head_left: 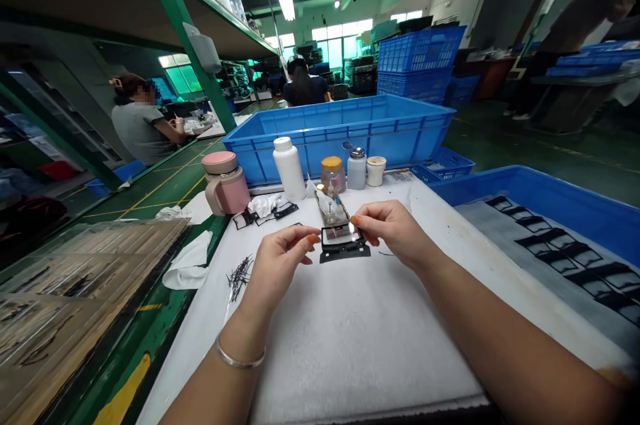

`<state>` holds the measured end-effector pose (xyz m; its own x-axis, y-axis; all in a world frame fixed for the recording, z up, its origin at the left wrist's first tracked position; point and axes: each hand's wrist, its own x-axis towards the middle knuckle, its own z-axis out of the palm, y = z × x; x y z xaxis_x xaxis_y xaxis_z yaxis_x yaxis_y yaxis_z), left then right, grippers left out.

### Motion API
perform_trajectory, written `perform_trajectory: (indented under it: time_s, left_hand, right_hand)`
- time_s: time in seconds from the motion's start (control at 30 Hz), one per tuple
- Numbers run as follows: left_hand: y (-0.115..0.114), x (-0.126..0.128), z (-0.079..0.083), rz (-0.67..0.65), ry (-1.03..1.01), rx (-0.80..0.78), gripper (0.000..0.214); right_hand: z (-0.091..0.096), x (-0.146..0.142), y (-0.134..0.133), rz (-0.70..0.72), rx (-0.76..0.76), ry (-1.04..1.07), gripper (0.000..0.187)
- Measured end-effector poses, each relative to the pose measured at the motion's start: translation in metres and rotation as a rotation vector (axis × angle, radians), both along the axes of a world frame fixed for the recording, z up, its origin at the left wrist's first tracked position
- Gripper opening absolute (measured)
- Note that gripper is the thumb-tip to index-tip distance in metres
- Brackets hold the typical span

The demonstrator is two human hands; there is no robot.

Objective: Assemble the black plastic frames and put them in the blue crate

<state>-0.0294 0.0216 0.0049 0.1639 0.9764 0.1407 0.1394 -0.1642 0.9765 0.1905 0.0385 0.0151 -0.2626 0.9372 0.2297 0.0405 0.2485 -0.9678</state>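
Note:
A small black plastic frame with a clear window (345, 251) is between my hands above the white work surface (360, 331). My left hand (283, 258) is closed, thumb and forefinger pinched at the frame's left edge. At its upper right corner, my right hand (393, 228) pinches it with thumb and fingertips. Just behind the frame is a small tray (331, 209) with clear and white bits in it. Left of my left hand lies a scatter of thin black strips (240, 277). More black frames (285, 211) rest by a crumpled white cloth (265, 203).
Along the back stand a pink mug (227, 185), a white bottle (289, 168), an orange-lidded jar (333, 173), a pump bottle (357, 170) and a white tub (375, 171). Behind them is a blue crate (345, 125). A blue bin (550, 188) at right holds rows of black frames.

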Motion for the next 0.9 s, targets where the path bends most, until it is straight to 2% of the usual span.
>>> perform_trajectory:
  time_s: [0.13,0.37,0.63,0.73,0.9]
  left_hand:
    - [0.001,-0.001,0.0,-0.018,-0.073,-0.072,0.027]
    - [0.004,-0.002,-0.001,-0.047,-0.149,-0.162,0.029]
    - [0.005,-0.001,-0.002,0.012,-0.158,-0.143,0.029]
    - [0.004,0.0,-0.001,0.05,-0.158,-0.09,0.034]
    - [-0.004,0.01,-0.007,0.118,0.074,0.13,0.027]
  right_hand:
    - [-0.001,-0.001,0.0,-0.023,-0.021,-0.026,0.033]
    - [-0.009,-0.004,0.004,0.076,-0.044,-0.079,0.03]
    - [-0.009,-0.007,0.003,0.086,-0.034,-0.053,0.025]
    - [-0.002,0.0,0.002,-0.01,-0.001,0.05,0.023]
    - [0.011,0.027,0.01,-0.274,0.002,0.509,0.019]
